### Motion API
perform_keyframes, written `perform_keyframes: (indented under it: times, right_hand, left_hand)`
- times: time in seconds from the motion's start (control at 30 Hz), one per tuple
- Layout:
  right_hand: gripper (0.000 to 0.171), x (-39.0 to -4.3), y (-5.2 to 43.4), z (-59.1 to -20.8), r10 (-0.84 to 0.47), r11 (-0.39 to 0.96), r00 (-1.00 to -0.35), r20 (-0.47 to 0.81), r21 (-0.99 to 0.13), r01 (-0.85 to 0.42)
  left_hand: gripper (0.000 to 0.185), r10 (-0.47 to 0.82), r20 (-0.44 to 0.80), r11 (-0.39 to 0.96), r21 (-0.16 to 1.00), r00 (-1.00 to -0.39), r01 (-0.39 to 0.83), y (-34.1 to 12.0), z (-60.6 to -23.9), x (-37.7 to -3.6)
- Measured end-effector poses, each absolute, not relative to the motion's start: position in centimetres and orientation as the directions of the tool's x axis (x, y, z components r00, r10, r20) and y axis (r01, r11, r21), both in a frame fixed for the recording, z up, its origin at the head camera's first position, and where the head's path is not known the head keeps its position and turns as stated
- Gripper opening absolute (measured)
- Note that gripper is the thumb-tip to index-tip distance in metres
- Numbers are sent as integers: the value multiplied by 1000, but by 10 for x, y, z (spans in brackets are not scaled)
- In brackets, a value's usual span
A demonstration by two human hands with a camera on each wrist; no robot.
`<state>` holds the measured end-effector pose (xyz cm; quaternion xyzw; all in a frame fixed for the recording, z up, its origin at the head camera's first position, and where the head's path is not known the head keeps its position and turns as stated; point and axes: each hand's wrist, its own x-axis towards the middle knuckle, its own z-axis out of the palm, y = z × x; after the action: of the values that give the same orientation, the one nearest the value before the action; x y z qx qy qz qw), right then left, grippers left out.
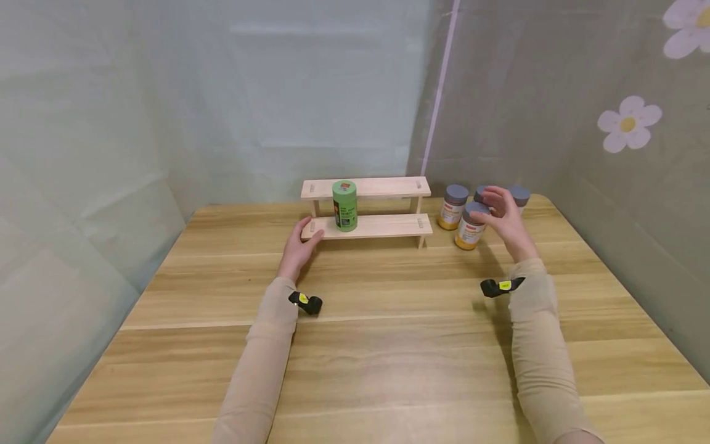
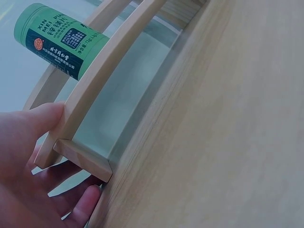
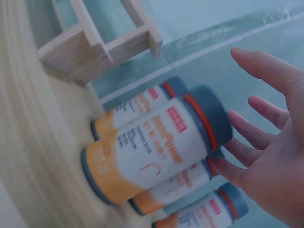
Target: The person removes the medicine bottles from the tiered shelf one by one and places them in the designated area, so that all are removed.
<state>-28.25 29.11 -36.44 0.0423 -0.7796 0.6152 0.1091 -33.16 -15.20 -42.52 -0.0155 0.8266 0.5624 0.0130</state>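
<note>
A two-tier wooden shelf (image 1: 383, 227) stands at the back of the table. My left hand (image 1: 297, 250) grips the left end of its lower board, thumb on top and fingers beneath, as the left wrist view shows. On that lower board a green canister (image 1: 345, 209) stands upright, near the hand. To the right of the shelf several white-and-orange supplement bottles (image 1: 470, 229) with grey-blue lids stand close together. My right hand (image 1: 507, 223) is at the lid of the front bottle, its fingers spread and holding nothing in the right wrist view (image 3: 273, 142). It partly hides the bottles behind.
The wooden table (image 1: 388, 345) reaches from the shelf toward the person. Pale cloth walls (image 1: 305, 92) rise behind and at both sides, close to the table's back edge. Each wrist carries a small black camera (image 1: 307, 303).
</note>
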Motion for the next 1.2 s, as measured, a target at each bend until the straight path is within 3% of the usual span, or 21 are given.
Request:
perform_keyframes:
  times: [0.6,0.87,1.2]
  right_hand:
    - [60,-277,262,-345,37,279,-952,302,-918,-281]
    - [63,-285,243,-346,-9,390,-957,289,-881,-270]
    - [66,-298,219,-359,-155,625,-949,276,-716,-311]
  left_hand:
    - [65,-16,-33,362,932,-999,-37,-145,-422,-329]
    - [65,-18,-40,356,934,-999,-44,-145,-421,-328]
    - [64,-9,-26,345,938,-1000,-27,-135,-419,-333]
